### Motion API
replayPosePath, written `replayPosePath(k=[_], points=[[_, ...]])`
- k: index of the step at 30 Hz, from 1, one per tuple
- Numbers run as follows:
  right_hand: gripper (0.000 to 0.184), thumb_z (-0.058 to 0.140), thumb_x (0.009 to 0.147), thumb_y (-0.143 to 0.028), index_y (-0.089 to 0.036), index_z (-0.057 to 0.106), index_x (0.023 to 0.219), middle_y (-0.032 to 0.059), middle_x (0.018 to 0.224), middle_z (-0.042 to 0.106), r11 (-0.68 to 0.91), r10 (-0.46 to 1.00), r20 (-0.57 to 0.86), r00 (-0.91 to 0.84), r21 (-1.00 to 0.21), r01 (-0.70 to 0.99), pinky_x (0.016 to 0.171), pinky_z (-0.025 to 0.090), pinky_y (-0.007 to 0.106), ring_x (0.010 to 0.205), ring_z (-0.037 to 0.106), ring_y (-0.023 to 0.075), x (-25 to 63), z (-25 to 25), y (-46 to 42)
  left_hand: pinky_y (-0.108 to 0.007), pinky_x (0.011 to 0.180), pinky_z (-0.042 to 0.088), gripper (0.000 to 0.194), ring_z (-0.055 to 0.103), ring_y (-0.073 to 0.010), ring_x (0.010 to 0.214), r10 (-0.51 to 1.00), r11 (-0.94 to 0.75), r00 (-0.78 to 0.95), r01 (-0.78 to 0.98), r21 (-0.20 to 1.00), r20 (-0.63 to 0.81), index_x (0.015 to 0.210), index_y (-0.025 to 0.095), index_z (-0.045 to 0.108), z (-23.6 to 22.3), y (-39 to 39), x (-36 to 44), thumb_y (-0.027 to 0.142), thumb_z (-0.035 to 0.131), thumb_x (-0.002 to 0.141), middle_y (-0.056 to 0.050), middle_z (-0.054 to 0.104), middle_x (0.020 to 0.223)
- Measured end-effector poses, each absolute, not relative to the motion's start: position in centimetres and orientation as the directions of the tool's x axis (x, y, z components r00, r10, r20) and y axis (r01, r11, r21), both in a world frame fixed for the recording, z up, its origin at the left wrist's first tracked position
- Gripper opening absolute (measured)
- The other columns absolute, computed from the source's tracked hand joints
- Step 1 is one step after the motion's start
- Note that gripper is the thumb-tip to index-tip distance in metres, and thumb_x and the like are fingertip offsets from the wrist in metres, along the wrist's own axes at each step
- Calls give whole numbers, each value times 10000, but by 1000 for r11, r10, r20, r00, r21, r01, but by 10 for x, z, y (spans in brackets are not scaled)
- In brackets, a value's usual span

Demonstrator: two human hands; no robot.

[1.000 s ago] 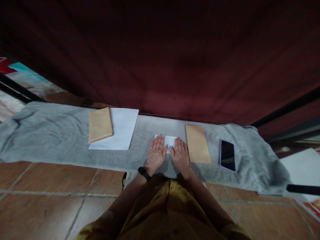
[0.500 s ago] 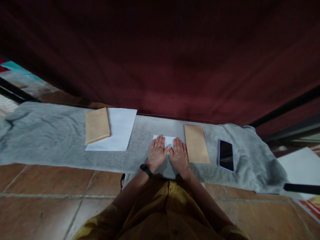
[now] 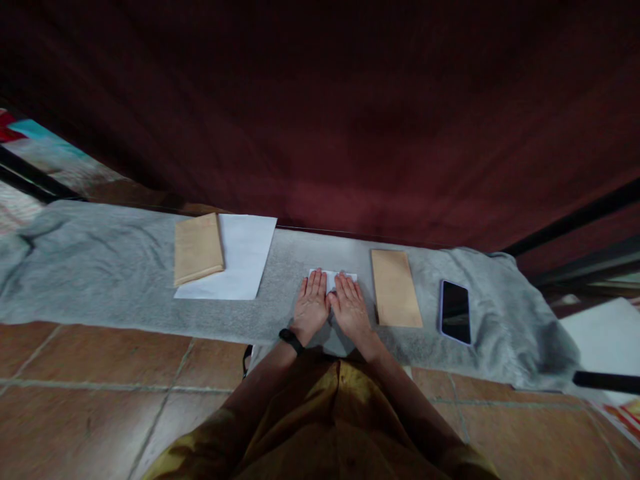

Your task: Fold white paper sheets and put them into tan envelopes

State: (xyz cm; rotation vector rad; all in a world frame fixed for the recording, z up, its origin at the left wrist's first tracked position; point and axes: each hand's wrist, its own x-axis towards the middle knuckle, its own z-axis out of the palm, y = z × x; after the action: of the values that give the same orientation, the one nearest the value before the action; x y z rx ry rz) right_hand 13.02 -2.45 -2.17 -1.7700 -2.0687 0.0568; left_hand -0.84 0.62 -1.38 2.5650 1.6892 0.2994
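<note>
A small piece of white paper (image 3: 331, 280) lies on the grey cloth (image 3: 293, 267) in front of me, mostly covered by my hands. My left hand (image 3: 311, 308) rests flat on its left part, fingers stretched out and pointing away from me. Beside it, my right hand (image 3: 351, 310) lies flat on the right part, its thumb close to the left thumb. To the right of my right hand is a brown paper envelope (image 3: 397, 288). Farther left, a stack of brown envelopes (image 3: 199, 248) sits partly on larger white paper sheets (image 3: 247, 257).
A phone (image 3: 455, 312) in a light purple case lies on the cloth at the right. Dark red fabric (image 3: 340, 147) hangs along the far edge. Dark bars stand at both ends, and the floor (image 3: 115, 357) is brown tile. A white board-like sheet (image 3: 607, 337) is at far right.
My right hand has slid left across the small white paper, closer to my left hand. My left hand stays nearly in place. The view has shifted slightly.
</note>
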Motion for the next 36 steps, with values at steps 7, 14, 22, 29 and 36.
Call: replayPosePath(k=[7,14,22,29,36], points=[[511,316,1093,-323,-90,450,1527,159,1599,408,220,938,322,-132,-257,941,1235,274,492,1507,357,259,132,-28,-29,-475,1277,199,598,210,-265,1563,915,-400,384,903,159,122,1583,62,312,-11,5,-9,275,314,1025,-159,297,1660],[517,350,1090,-320,-80,419,1542,186,1591,413,204,924,366,-111,-228,952,1221,283,503,1509,350,270,140,-29,-33,-495,1269,207,584,220,-269,1560,910,-409,389,898,162,144,1583,107,330,-13,6,-9,300,337,1032,-151,300,1661],[544,359,1087,-340,-49,406,1544,200,1585,425,149,925,376,-54,-228,962,1215,287,501,1499,358,288,141,-31,-35,-489,1267,211,618,252,-274,1552,913,-397,372,905,154,170,1583,87,317,-14,3,-18,412,312,1058,-161,311,1654],[569,367,1085,-362,-29,393,1546,223,1564,450,113,930,368,-26,-215,970,1193,319,497,1465,404,309,146,-30,-37,-474,1268,211,635,269,-271,1547,931,-347,319,924,157,181,1581,54,317,-12,-1,-31,418,285,1062,-167,322,1643],[586,365,1081,-370,-35,366,1561,223,1567,446,92,924,383,1,-224,970,1181,341,495,1449,428,313,148,-31,-41,-491,1253,250,603,287,-276,1540,937,-317,278,931,179,212,1582,89,331,-14,-2,-40,387,291,1058,-152,376,1624]])
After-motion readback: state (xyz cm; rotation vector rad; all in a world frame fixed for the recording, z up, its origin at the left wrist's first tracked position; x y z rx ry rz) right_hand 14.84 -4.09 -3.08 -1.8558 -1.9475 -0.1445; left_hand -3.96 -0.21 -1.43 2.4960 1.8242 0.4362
